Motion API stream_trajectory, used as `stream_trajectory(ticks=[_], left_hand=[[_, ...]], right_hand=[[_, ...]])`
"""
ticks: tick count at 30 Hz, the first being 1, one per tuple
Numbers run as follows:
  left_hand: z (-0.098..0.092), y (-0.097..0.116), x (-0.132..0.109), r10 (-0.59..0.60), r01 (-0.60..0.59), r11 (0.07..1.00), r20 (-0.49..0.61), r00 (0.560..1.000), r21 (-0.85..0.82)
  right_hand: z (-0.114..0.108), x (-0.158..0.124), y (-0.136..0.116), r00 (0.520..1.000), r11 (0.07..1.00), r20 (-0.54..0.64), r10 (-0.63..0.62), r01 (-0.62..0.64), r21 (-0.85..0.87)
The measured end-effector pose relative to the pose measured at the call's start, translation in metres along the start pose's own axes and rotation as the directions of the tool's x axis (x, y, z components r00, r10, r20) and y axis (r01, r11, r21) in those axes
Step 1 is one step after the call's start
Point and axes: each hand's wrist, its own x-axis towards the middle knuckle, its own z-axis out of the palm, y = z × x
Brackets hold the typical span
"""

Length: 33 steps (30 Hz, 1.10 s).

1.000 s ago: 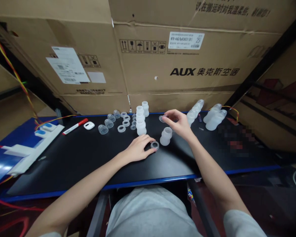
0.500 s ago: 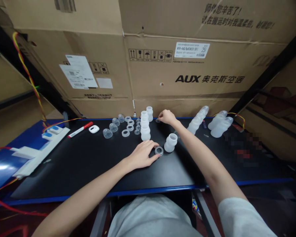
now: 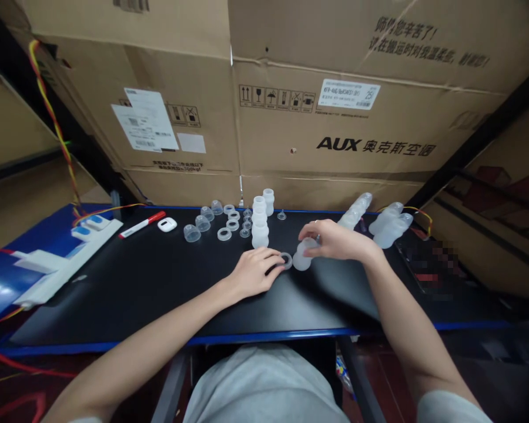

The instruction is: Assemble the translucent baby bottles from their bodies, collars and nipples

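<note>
My left hand rests on the black mat, thumb and fingers closed on the edge of a translucent screw ring. Just right of the ring stands a small frosted baby bottle with a waisted body. My right hand has its fingers and thumb around the upper part of this bottle and hides some of its rim. A clear bottle teat stands at the back of the mat. Behind my right hand a clear piece is mostly hidden.
Left of a row of frosted bottles are several teats, rings and clear caps. Capped bottles stand at right. Farther left lie a white case, a marker and a power strip. Cardboard walls the back.
My right hand has come back from the teat at the rear and closed around the top of the near bottle. The teat stays behind. My left hand keeps hold of the ring.
</note>
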Motion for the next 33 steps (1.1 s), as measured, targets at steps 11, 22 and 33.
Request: stream_trajectory(ticks=[11,22,33], left_hand=[[-0.021,0.005,0.167,-0.286,0.136,0.894,0.311,0.906,0.427],[0.072,-0.022,0.208,-0.404,0.225,0.872,0.382,0.831,0.434],[0.077,-0.006,0.166,-0.38,0.272,0.882,0.24,0.893,0.384]], right_hand=[[-0.081,0.073,0.037,0.917,0.889,-0.324,0.233,-0.336,-0.31],[-0.054,0.124,0.066,0.869,0.728,-0.111,0.482,-0.468,-0.501],[-0.052,0.074,0.03,0.935,0.687,-0.259,0.244,-0.355,-0.634]])
